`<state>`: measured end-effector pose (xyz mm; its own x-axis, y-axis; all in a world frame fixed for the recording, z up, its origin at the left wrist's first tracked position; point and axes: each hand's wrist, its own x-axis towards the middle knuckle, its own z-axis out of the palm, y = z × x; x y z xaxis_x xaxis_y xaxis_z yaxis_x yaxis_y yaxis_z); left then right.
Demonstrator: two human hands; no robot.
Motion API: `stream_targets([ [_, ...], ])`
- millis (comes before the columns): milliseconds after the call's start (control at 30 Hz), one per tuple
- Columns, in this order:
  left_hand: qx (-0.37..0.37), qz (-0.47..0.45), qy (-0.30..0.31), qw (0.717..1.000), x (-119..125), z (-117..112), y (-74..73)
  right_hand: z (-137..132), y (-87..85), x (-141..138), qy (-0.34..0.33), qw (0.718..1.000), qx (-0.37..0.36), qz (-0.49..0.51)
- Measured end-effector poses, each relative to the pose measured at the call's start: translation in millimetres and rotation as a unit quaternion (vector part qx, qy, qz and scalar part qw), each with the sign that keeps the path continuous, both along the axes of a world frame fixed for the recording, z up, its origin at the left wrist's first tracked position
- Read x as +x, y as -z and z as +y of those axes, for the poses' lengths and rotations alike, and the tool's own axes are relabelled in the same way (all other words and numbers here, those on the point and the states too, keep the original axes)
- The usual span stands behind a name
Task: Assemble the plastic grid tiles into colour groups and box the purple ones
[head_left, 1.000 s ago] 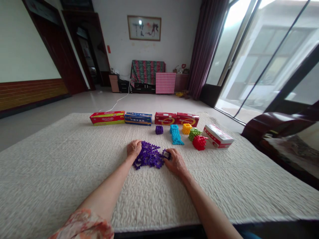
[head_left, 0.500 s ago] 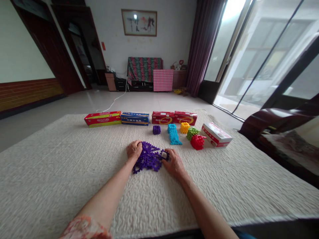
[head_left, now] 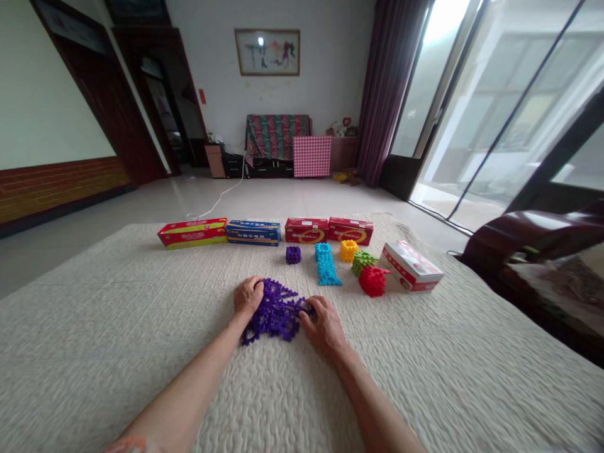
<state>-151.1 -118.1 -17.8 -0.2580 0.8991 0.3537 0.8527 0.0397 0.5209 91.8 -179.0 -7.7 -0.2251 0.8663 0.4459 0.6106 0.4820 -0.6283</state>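
Observation:
A loose heap of purple interlocking plastic pieces [head_left: 274,313] with notched edges lies on the cream quilted cover [head_left: 278,402]. My left hand [head_left: 248,294] is closed at the heap's left side, its fingers curled over pieces there. On the other side my right hand [head_left: 323,322] pinches a single purple piece [head_left: 304,306] between thumb and fingers. Behind the heap stands a small purple cube [head_left: 293,255] built from such pieces. To its right are joined blue pieces [head_left: 326,264], a yellow cube [head_left: 348,251], a green cluster [head_left: 363,262] and a red cluster [head_left: 374,281].
Along the back edge of the cover stand a red-and-yellow box [head_left: 193,233], a blue box [head_left: 253,233] and two red boxes [head_left: 306,231]. A white-and-red box [head_left: 412,266] lies at the right. Past the cover's right edge is a dark wooden armrest [head_left: 514,229].
The purple piece in my right hand has tilted from facing me to nearly edge-on. The whole view has shifted slightly; my left hand stays on the heap.

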Motion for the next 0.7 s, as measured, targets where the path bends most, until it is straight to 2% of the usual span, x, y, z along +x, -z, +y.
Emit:
stream_targets([
  [200, -0.011, -0.003, -0.036, 0.999, -16.0, 11.2, -6.3, 1.2, -0.6, -0.4, 0.001, 1.0, 0.018, 0.017],
  [333, 0.005, 0.049, -0.058, 0.997, -34.1, 21.7, -8.4, 3.0, 5.1, -0.8, 0.032, 0.999, -0.001, 0.027],
  [467, -0.006, 0.123, -0.07, 0.99, -38.3, 24.4, -3.1, 5.1, 9.9, -0.7, 0.073, 0.996, -0.023, 0.04],
  [567, -0.015, 0.144, -0.07, 0.987, -36.9, 24.2, -0.3, 13.4, -1.6, 0.6, 0.082, 0.995, -0.05, -0.009],
  [700, -0.014, 0.154, -0.066, 0.986, -37.1, 24.6, 0.2, 38.1, -32.3, 0.3, 0.005, 0.977, -0.105, -0.183],
])
